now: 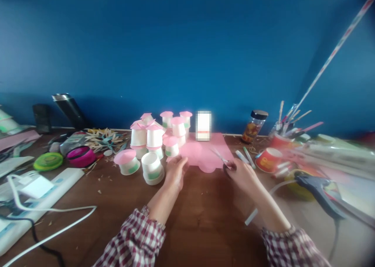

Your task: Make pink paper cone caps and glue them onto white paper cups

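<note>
My left hand [176,171] is closed at the near left edge of a pink paper piece [191,153] with a rounded outline, pinching it. Behind that piece lies a larger pink sheet [220,142], and another rounded pink edge shows below. Wrapped round the handles of a pair of scissors [219,156], my right hand [238,171] holds their blades pointing up and left over the pink paper. Just left of my left hand stand white paper cups [150,166]. Behind them is a cluster of cups topped with pink paper caps [154,132].
Wooden sticks [104,140] are heaped at left, near a magenta round case [81,156] and a white power strip [43,208] with cables. At right are a jar [254,127], a red cup [268,160], brushes [290,120] and a glue gun [320,194]. A blue wall rises behind.
</note>
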`<state>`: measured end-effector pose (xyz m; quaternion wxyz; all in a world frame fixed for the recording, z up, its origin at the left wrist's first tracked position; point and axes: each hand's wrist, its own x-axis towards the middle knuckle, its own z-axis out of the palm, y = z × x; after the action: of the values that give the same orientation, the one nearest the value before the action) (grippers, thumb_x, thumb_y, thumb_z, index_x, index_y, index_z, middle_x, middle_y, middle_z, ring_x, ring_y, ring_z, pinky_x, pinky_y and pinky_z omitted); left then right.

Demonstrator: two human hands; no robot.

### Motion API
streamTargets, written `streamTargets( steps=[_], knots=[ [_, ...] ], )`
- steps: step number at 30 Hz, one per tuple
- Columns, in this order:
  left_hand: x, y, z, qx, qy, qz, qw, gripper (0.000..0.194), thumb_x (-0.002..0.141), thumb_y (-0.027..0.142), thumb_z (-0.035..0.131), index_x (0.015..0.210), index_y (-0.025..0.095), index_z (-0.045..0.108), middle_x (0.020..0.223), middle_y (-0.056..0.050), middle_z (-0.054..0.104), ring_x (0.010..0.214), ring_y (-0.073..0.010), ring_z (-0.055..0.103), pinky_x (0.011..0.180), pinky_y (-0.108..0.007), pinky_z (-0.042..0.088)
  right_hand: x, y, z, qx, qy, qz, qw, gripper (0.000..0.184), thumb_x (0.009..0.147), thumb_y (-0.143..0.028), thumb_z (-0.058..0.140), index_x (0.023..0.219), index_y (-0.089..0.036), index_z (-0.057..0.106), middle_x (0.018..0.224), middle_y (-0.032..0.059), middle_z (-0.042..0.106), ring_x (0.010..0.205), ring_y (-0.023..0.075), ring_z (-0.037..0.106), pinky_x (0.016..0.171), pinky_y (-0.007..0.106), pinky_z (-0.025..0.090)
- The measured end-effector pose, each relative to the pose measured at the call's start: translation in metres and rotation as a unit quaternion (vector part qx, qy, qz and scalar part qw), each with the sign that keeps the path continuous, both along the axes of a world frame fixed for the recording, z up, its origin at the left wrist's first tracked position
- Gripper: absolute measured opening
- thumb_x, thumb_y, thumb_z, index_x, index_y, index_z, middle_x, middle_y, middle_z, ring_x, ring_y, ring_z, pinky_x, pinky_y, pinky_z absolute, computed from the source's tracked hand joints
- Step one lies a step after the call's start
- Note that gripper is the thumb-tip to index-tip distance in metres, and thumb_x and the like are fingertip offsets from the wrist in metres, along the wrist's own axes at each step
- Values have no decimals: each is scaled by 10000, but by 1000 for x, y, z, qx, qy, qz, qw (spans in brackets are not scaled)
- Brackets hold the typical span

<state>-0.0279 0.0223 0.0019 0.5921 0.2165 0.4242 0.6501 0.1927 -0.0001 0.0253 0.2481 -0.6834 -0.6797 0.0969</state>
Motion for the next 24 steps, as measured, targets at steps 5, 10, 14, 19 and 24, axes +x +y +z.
streamTargets(
  steps=[5,10,14,19,24],
  knots=[
    [1,1,-4,-4,9,-5,1000,221,569,179,740,725,144,588,694,29,583,584,-43,539,573,-164,462,19,15,-9,-27,-67,-32,997,228,776,-310,545,966,-188,574,908,68,643,864,227,599,691,294,382],
    [2,0,-1,-11,8,-2,1000,229,563,174,745,719,143,579,673,37,561,566,-39,530,545,-152,459,20,21,-15,-30,-86,-46,995,245,785,-344,563,972,-187,557,843,53,633,796,205,602,637,270,380],
    [3,-1,-2,-10,8,-9,1000,202,576,172,737,701,141,582,672,31,555,569,-41,533,544,-148,465,12,20,-13,-16,-108,-68,992,205,801,-371,565,943,-228,598,828,40,644,740,196,603,577,262,366],
    [2,0,-5,-13,7,-6,1000,205,577,170,742,720,145,598,692,24,565,580,-46,543,564,-158,476,5,18,-7,-10,-162,-27,986,165,796,-319,580,812,-198,690,879,90,624,781,205,586,600,281,378],
    [5,-1,-12,7,86,-34,996,196,609,211,720,761,142,617,702,2,598,580,-69,551,568,-188,473,5,19,-7,-68,-161,-36,984,161,807,-261,554,816,-184,695,820,88,637,725,198,594,578,282,365]
  ],
)
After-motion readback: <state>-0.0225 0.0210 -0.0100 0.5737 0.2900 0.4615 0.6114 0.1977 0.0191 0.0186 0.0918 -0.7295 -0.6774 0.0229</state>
